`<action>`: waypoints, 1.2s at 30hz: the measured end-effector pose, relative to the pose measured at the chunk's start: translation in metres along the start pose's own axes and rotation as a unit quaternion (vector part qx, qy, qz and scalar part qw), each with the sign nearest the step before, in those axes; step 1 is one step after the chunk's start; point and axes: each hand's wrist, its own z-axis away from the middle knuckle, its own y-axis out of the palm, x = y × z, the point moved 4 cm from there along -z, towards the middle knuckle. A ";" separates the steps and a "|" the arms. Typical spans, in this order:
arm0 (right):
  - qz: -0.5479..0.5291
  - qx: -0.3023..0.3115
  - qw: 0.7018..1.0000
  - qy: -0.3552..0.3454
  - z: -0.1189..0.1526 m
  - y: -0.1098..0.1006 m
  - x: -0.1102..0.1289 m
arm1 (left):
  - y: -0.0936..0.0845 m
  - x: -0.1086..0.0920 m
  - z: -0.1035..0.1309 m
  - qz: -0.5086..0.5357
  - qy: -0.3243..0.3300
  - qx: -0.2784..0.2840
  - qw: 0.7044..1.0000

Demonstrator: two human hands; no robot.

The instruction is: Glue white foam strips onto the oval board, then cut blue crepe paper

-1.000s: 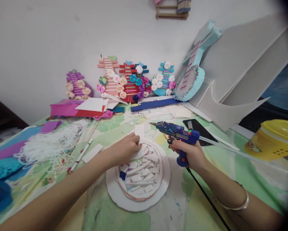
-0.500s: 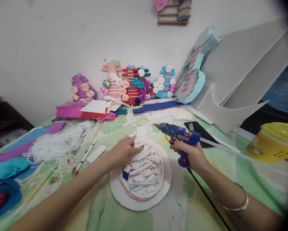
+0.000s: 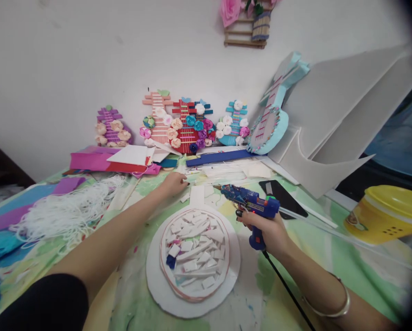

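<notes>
My right hand (image 3: 273,230) is wrapped round the handle of a blue hot glue gun (image 3: 249,200), whose nozzle points left above the table. A small red light glows on the gun, and a black cord runs down from its handle. My left hand (image 3: 176,185) reaches past a round white board (image 3: 154,276), its fingers slightly bent and a little apart, close to small white scraps (image 3: 185,197). Nothing shows between those fingers. Inside a reddish ring on the board lie many white foam pieces (image 3: 200,250) and one dark blue bit. A white strip (image 3: 196,196) extends from the board's far edge.
White cord (image 3: 68,207) lies tangled at the left beside coloured foam sheets (image 3: 88,161). Decorated small guitars (image 3: 185,124) lean against the wall. A larger light-blue guitar (image 3: 278,124), a black phone (image 3: 283,197) and a yellow tub (image 3: 388,214) are at the right.
My left hand has left the foam pieces on the board and moved away from me, toward the table's far side. The glue gun stays in my right hand. The view has tilted slightly.
</notes>
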 end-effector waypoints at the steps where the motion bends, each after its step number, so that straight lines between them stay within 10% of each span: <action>1: 0.005 0.005 1.000 -0.007 0.001 0.001 0.001 | 0.004 -0.001 -0.003 0.000 0.004 0.002 1.000; 9: 0.020 0.027 0.999 -0.026 0.000 0.002 0.001 | -0.007 0.002 -0.003 0.060 -0.068 -0.035 0.995; 15: 0.026 0.029 0.999 -0.024 0.002 0.005 0.003 | -0.030 -0.017 0.062 0.221 -0.122 -0.049 0.966; 20: 0.048 0.050 0.998 0.001 0.008 0.011 -0.001 | -0.037 -0.050 0.130 0.517 -0.215 -0.069 0.825; 23: 0.050 0.111 0.993 0.010 0.013 0.017 -0.006 | -0.035 -0.066 0.152 0.572 -0.211 -0.058 0.791; 36: 0.073 0.202 0.976 0.022 0.028 0.029 0.001 | -0.031 -0.081 0.161 0.517 -0.128 -0.023 0.846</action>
